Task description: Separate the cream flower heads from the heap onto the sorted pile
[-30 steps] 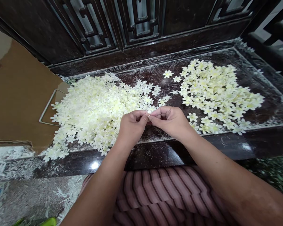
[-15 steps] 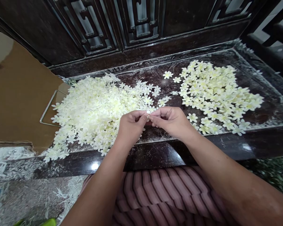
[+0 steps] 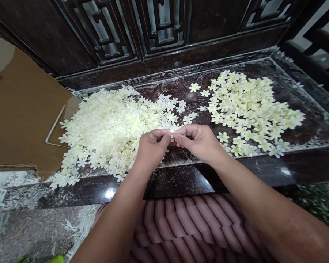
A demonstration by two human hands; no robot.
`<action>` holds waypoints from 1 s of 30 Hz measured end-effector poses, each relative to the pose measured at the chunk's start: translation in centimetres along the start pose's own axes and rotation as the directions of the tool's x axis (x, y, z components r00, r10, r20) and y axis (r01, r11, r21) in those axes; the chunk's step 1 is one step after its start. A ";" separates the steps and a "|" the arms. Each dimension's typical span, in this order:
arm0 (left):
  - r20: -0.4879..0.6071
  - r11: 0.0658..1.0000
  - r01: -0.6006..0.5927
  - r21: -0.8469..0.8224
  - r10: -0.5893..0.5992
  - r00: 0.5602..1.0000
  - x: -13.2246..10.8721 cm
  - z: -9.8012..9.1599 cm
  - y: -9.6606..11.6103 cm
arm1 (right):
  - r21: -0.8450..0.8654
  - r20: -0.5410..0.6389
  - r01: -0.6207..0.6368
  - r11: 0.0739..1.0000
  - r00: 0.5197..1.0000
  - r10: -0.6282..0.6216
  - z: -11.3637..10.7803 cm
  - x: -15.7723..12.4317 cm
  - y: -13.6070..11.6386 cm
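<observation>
My left hand (image 3: 154,145) and my right hand (image 3: 196,141) meet at the middle, thumbs and forefingers pinched together. Between the fingertips is a small white artificial flower (image 3: 172,134), mostly covered by the fingers. Both hands seem to grip it, one from each side. Beyond and left of my left hand spreads a large heap of white artificial flowers (image 3: 109,120). To the right of my right hand lies a smaller, looser pile of cream-white flowers (image 3: 244,98), their yellowish centres showing.
The flowers lie on a dark carved wooden bench (image 3: 186,179) dusted with white shreds. At the left a cardboard sheet (image 3: 24,117) carries a bent metal wire (image 3: 55,124). A latticed wooden backrest (image 3: 164,29) rises behind. Dark green foliage (image 3: 318,204) shows at the lower right.
Both hands keep almost the same place and pinch. The fingertips have shifted very slightly around the small flower, showing a bit more of it. The piles look unchanged.
</observation>
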State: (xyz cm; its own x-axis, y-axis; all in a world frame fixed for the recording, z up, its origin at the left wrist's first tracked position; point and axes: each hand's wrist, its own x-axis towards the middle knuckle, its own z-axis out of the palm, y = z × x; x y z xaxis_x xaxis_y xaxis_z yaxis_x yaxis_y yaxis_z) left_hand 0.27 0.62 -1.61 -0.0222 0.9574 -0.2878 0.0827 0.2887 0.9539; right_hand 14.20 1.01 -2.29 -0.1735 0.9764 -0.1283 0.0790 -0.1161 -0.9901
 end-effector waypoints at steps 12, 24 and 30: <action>-0.029 1.000 -0.010 0.012 0.010 1.000 0.0 0.0 -0.1 | -0.071 -0.064 -0.012 0.997 0.998 0.007 0.5 -0.2 0.5; -0.059 0.998 0.001 0.057 0.002 0.998 0.1 0.1 -0.2 | -0.168 -0.073 0.043 0.985 0.996 -0.056 0.7 -0.3 0.9; -0.032 1.000 0.009 0.002 -0.009 0.999 0.1 0.1 -0.2 | -0.138 -0.052 0.052 0.989 0.997 -0.059 0.4 -0.3 0.9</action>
State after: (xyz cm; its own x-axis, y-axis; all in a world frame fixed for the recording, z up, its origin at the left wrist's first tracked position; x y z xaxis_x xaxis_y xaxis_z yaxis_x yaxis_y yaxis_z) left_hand 0.32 0.68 -1.81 -0.0544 0.9544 -0.2934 0.0842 0.2972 0.9511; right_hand 13.95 0.59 -3.14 -0.1270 0.9897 -0.0662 0.2050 -0.0391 -0.9780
